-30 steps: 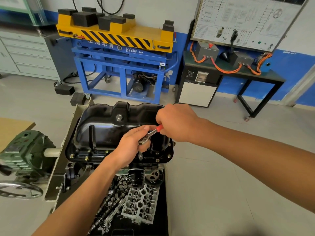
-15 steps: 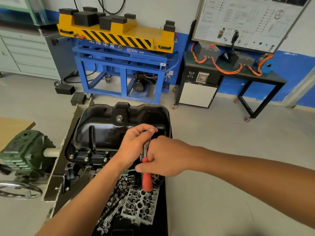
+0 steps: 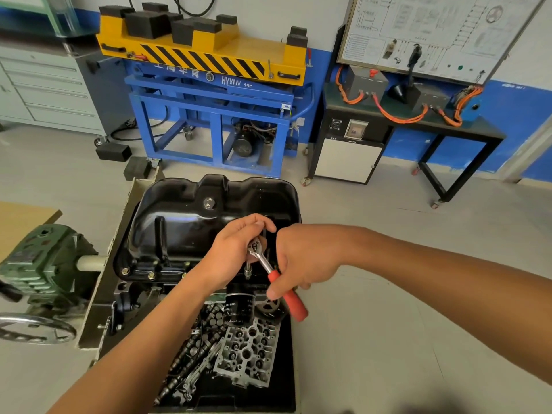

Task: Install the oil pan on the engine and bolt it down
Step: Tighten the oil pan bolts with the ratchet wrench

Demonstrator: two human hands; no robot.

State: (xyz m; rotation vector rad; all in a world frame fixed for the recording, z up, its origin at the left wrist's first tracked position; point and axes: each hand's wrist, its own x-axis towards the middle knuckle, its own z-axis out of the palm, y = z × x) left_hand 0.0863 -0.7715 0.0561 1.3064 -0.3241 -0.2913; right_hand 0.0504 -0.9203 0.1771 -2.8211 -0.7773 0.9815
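The glossy black oil pan sits upside-up on the engine, with bolts along its near flange. My left hand grips the chrome head of a ratchet wrench, whose socket stands on a bolt at the pan's near right flange. My right hand holds the ratchet's red handle, which points down and to the right. The bolt under the socket is hidden.
A black tray below the engine holds a cylinder head, camshafts and an oil filter. A green gearbox with handwheel stands at left. A blue and yellow lift and a black bench stand behind.
My right hand swung the red handle from the far right round toward me, then a little back to the right. My left hand stayed on the ratchet head.
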